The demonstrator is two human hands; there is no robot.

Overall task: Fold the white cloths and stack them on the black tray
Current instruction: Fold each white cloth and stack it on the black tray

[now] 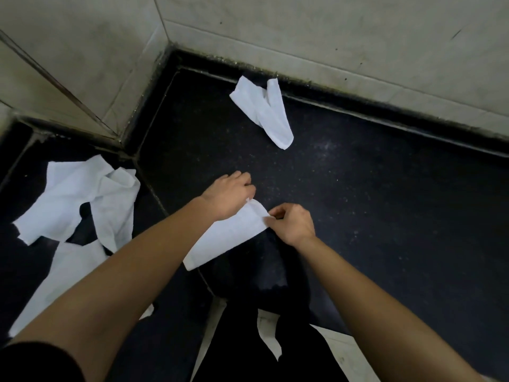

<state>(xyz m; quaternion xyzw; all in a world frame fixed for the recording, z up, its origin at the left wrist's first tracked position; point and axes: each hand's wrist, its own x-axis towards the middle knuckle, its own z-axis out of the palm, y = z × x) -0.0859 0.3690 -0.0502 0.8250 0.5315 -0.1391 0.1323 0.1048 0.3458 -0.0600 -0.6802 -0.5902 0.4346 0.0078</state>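
Head view: a long folded cloth (231,238) lies slantwise near the front edge of the black worktop (385,202), with both hands at its far end. The left hand (228,194) is knuckles-up with fingers curled down, gripping the far corner, and a scrap of that corner pokes out beside the thumb. The right hand (292,223) pinches the cloth's right corner between thumb and fingertips, its other fingers bent. 1 twisted cloth (267,111) lies well apart near the back edge, just below the tiled wall (330,31). A loose pile of cloths (68,199) is spread over the left part of the worktop, partly hidden by the left forearm
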